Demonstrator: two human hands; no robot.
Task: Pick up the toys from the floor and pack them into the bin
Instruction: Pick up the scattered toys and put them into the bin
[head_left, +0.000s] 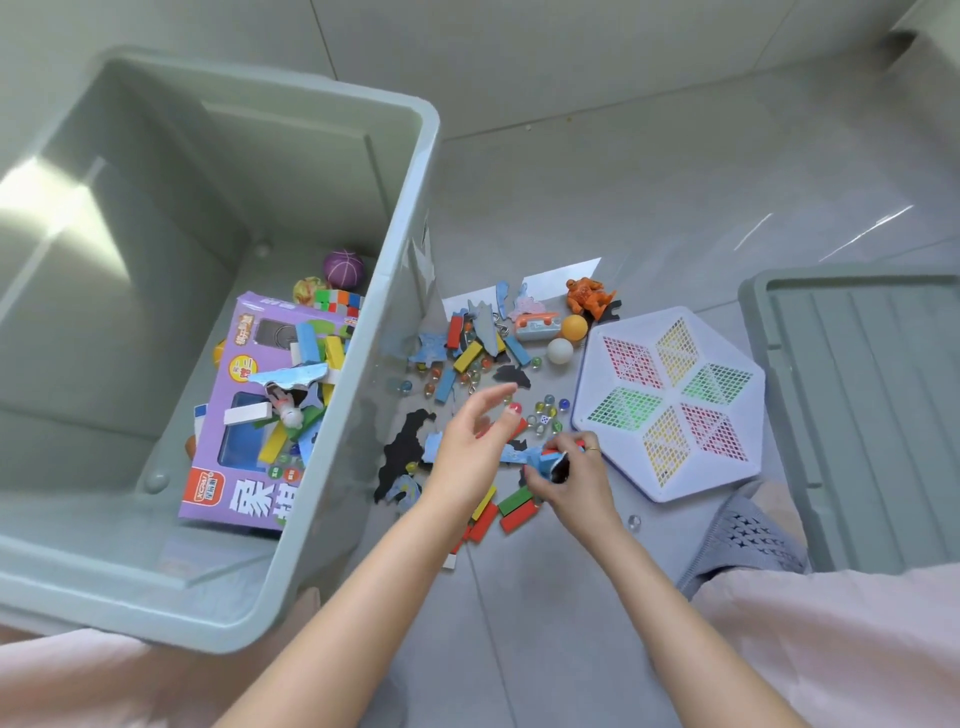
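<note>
A large grey bin (358, 343) stands at the left and holds a purple toy box (234, 415), coloured blocks, a puzzle cube and a purple ball (343, 268). On the floor to its right lie wooden blocks (467, 357), blue puzzle pieces (431, 348), black pieces (402, 447), marbles (545, 410), an orange figure (587, 296) and two small balls (566, 338). My right hand (571, 478) grips a bunch of blue puzzle pieces and a red block just above the pile. My left hand (472, 441) hovers beside it with its fingers relaxed and holds nothing.
A white hexagonal game board (670, 400) with coloured lattice panels lies on the floor at the right. The bin's grey lid (862, 405) lies further right. My knees in pale cloth fill the bottom corners, and a grey slipper (743, 535) shows near the lid.
</note>
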